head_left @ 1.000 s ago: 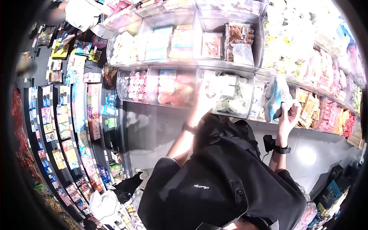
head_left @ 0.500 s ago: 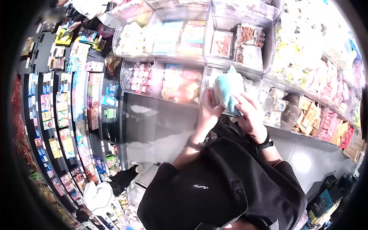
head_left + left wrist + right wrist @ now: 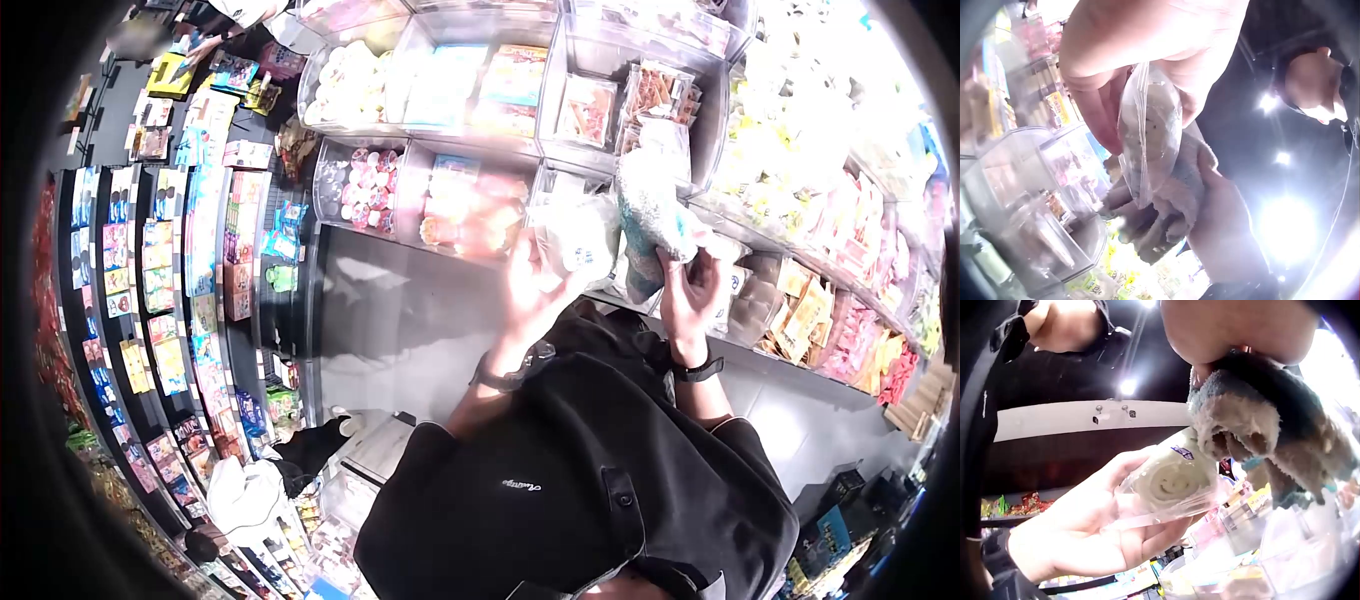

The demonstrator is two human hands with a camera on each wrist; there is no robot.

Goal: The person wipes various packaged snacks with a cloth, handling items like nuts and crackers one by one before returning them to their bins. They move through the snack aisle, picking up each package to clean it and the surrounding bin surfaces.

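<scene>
My left hand [image 3: 530, 295] grips a clear packet [image 3: 1175, 481] with a pale, coiled roll inside and a small purple label. Its fingers and thumb hold the packet [image 3: 1154, 125] from the sides in the left wrist view. Just to the right, my right hand [image 3: 697, 295] pinches a fuzzy blue and white cloth [image 3: 650, 220] between thumb and fingers. The cloth [image 3: 1241, 415] hangs bunched in folds beside the packet in the right wrist view. Both are held up over the front edge of the clear bins.
Clear bins of packaged sweets fill the area ahead, including one with pink and white pieces [image 3: 370, 190] and one with brown packets [image 3: 800, 310]. A tall shelf rack [image 3: 160, 330] of small packs stands left. Another person's arm [image 3: 215, 45] shows at the upper left.
The right hand brought the cloth leftward from over the right bins. Half a second ago both hands met at the cloth; now they are slightly apart, the packet visible in the left.
</scene>
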